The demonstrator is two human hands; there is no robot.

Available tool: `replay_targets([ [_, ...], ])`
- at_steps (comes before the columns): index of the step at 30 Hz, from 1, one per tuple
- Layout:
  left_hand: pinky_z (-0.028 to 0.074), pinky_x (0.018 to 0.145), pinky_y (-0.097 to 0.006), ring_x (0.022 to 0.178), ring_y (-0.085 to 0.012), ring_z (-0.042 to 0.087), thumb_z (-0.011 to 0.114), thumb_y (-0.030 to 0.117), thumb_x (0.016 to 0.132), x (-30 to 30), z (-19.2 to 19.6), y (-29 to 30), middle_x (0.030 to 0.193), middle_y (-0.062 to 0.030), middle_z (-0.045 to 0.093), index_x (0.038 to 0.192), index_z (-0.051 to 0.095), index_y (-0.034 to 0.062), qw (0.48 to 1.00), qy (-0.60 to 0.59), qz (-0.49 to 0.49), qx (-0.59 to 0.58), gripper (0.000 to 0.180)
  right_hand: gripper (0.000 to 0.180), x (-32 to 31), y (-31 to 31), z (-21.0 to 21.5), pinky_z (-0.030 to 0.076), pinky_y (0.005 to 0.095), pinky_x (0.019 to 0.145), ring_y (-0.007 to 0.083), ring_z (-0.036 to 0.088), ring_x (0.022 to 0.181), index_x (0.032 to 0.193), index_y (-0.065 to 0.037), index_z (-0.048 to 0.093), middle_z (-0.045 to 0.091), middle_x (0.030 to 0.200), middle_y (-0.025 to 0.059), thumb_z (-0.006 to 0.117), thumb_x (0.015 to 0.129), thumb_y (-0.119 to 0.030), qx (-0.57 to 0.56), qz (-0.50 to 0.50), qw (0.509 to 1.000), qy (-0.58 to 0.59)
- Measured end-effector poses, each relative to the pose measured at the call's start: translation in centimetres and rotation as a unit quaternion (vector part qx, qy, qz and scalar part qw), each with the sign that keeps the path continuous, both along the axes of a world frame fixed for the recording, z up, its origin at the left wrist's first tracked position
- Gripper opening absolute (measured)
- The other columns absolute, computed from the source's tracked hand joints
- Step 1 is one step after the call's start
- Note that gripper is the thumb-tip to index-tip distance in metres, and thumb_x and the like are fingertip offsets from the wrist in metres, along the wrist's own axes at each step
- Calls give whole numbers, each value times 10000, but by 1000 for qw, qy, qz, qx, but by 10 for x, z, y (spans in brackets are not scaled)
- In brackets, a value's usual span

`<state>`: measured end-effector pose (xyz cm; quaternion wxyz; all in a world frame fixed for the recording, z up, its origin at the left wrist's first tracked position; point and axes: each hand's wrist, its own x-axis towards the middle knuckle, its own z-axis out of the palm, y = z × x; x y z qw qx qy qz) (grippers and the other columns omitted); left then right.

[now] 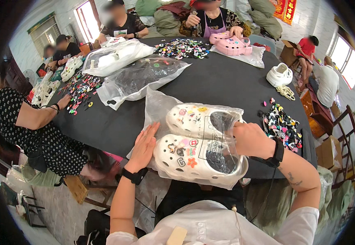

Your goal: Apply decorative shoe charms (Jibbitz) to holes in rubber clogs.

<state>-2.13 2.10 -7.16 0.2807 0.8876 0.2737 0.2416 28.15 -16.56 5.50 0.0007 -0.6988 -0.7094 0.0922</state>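
Note:
A pair of white clogs decorated with colourful charms lies inside a clear plastic bag at the near edge of the black table. My left hand lies flat, fingers spread, on the bag's closed left end beside the toes of the clogs. My right hand is at the bag's open right end, gripping the plastic by the heels of the clogs. Both wrists wear black bands.
A heap of small charms lies right of the bag. More bagged items, a white clog, pink clogs and charm piles cover the table. Several people sit around it; one leans in at my left.

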Motion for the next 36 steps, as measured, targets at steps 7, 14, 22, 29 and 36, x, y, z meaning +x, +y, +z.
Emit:
replay_targets([
  [7, 153, 1176, -430, 1435, -306, 294, 232, 361, 1050, -3, -2, -2, 1512, -128, 399, 1488, 364, 134, 998, 37, 24, 43, 511, 362, 4, -19, -1, 547, 406, 698, 330, 673, 760, 857, -35, 709, 652, 887, 159, 745, 721, -368, 74, -15, 997, 23],
  [14, 168, 1168, -459, 1421, -307, 318, 318, 376, 1035, 0, -8, 0, 1504, -125, 411, 1472, 397, 150, 985, 105, 76, 112, 499, 261, 11, -36, 2, 518, 378, 619, 283, 653, 688, 831, -78, 741, 639, 760, 83, 784, 658, -269, 139, 16, 990, 16],
  [22, 189, 1161, -475, 1437, -310, 282, 427, 433, 994, 5, -15, 4, 1526, -119, 380, 1463, 419, 147, 962, 164, 158, 151, 549, 188, 37, -100, 46, 493, 375, 589, 286, 627, 649, 780, -89, 729, 593, 727, 65, 765, 604, -144, 228, -91, 969, -16],
  [29, 225, 1139, -494, 1423, -371, 277, 471, 436, 976, 3, -23, 5, 1527, -124, 376, 1436, 451, 107, 954, 146, 212, 153, 566, 232, 37, -155, 82, 467, 353, 583, 279, 611, 639, 780, -28, 721, 572, 698, 83, 787, 562, -71, 254, -172, 950, -50],
  [36, 285, 1079, -512, 1325, -448, 348, 509, 446, 958, 20, -6, -18, 1499, -198, 386, 1413, 470, 95, 963, 131, 215, 100, 577, 278, 48, -197, 91, 361, 292, 547, 155, 491, 605, 824, 34, 706, 519, 685, 50, 782, 557, 11, 336, -272, 901, -35],
])
